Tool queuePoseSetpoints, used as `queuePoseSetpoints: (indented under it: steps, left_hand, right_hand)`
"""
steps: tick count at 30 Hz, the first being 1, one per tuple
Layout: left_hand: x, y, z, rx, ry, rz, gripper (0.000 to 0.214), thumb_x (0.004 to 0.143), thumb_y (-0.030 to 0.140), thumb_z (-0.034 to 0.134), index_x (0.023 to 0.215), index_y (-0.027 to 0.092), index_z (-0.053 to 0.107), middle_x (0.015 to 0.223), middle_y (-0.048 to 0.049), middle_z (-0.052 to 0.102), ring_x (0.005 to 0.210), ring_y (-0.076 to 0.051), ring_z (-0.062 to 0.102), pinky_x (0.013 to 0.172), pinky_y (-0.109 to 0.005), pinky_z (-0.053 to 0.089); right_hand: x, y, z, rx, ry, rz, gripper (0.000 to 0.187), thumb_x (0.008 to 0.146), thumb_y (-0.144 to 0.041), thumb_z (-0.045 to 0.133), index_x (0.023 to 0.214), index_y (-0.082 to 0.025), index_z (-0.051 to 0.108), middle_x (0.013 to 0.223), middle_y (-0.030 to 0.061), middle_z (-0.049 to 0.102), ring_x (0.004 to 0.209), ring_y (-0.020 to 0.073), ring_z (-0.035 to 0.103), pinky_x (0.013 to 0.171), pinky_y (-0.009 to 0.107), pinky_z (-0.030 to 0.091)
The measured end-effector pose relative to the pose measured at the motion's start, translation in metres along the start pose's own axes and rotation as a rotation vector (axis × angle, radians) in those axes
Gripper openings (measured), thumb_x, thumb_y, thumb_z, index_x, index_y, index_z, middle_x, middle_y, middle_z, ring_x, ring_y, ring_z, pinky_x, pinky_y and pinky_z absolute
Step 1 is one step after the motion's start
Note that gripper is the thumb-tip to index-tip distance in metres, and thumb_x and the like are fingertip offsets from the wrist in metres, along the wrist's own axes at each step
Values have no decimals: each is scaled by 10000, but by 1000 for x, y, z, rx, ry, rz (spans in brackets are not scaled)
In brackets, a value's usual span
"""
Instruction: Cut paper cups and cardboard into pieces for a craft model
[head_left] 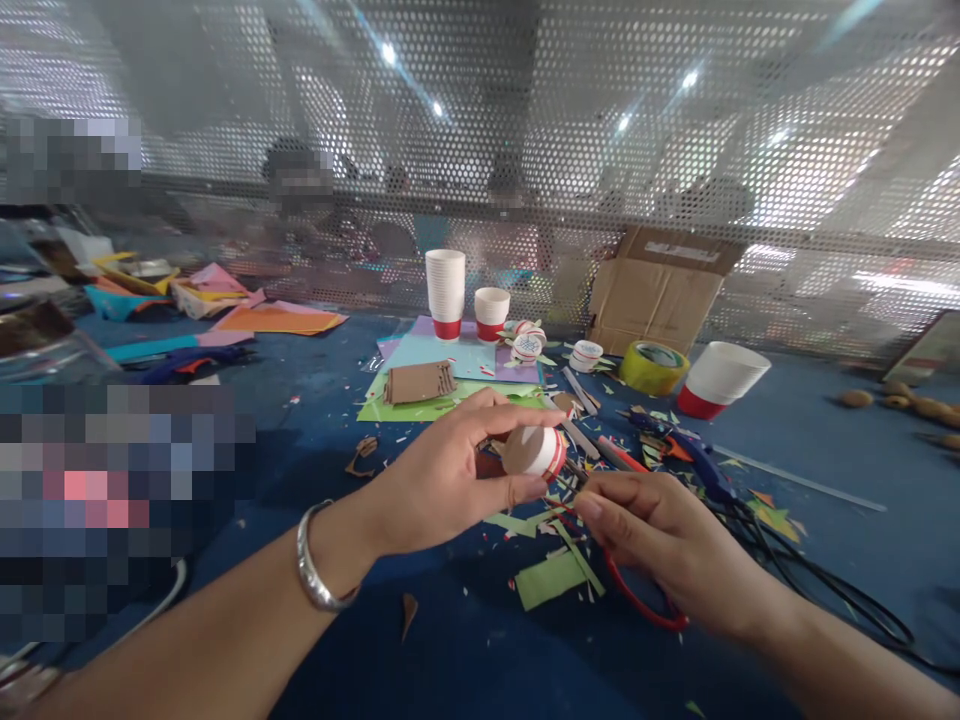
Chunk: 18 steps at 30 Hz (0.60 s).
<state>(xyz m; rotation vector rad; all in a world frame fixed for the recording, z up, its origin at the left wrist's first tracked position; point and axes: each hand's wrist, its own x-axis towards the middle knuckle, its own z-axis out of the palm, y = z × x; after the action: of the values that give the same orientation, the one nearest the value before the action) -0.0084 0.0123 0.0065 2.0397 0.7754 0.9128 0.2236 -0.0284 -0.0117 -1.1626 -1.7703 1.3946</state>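
Observation:
Between the thumb and fingers of my left hand (442, 470) is a small round piece with a brown disc face and a white side edged in red (534, 452), like the cut-down end of a paper cup. It is tilted, its red-banded edge towards my right hand. My right hand (645, 525) pinches a pair of scissors near the dark blades, which point at the red band. Their red handle loop (646, 605) shows below that hand. Whether the blade tip touches the band I cannot tell. Green paper strips (551, 580) lie beneath both hands.
Stacked paper cups (445, 290), a shorter cup stack (492, 310) and decorated round pieces (526, 347) stand behind. Corrugated cardboard (420, 383) lies on coloured sheets. Yellow tape (651, 368), a larger cup (720, 378), a blue glue gun (701, 460) with cable and paper scraps are right.

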Motion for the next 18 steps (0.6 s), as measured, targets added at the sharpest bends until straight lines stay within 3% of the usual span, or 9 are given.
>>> queuePoseSetpoints:
  steps: [5, 10, 14, 18]
  left_hand:
    - [-3, 9, 1, 191, 69, 68, 531, 849, 177, 746, 1344, 326, 624, 1134, -57, 566, 1005, -178, 634, 910, -379, 609]
    - [-3, 14, 1, 281, 76, 85, 545, 845, 170, 753, 1345, 337, 616, 1103, -43, 570, 913, -152, 608, 726, -258, 627]
    - [-4, 15, 2, 389, 109, 141, 553, 832, 117, 753, 1338, 298, 621, 1114, -36, 581, 956, -153, 615, 911, -334, 607]
    - [-6, 15, 7, 526, 159, 243, 447, 898, 116, 676, 1327, 229, 620, 1139, -58, 575, 1028, -150, 622, 981, -318, 573]
  right_hand:
    - [0, 0, 1, 7, -5, 17, 514, 923, -597, 591, 651, -204, 402, 621, -60, 301, 550, 83, 238, 462, 241, 192]
    - [0, -1, 1, -40, -7, 19, 524, 923, -636, 552, 660, -203, 420, 634, -49, 319, 567, 94, 254, 473, 241, 208]
    - [1, 1, 1, -69, 17, 36, 511, 916, -647, 548, 680, -202, 463, 667, -36, 331, 601, 112, 296, 505, 244, 258]
    - [2, 3, 1, -130, 30, 15, 489, 938, -619, 533, 697, -196, 492, 687, -27, 359, 637, 124, 324, 552, 254, 288]
